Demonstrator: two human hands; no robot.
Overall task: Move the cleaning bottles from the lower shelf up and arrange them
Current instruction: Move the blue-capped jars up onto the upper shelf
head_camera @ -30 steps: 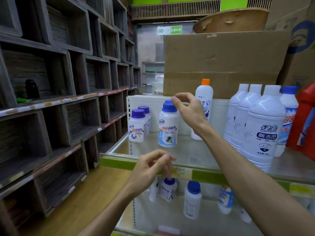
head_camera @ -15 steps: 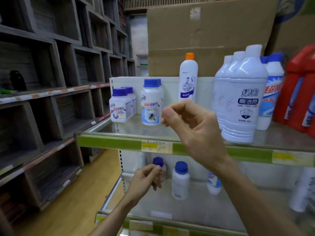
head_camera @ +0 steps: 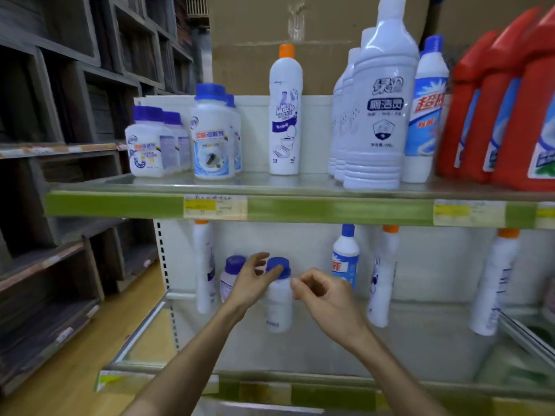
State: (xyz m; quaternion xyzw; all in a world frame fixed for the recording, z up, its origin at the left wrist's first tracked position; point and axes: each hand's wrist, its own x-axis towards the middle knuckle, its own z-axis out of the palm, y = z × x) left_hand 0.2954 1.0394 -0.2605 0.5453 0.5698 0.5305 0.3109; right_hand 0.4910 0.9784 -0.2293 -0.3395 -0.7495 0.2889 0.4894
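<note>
Head view: squat white bottle (head_camera: 278,307), blue cap, stands upright.

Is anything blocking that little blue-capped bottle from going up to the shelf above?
Nothing visible does. The left hand is already at the blue-capped bottle, and the upper shelf has open space beside the orange-capped bottle.
</note>
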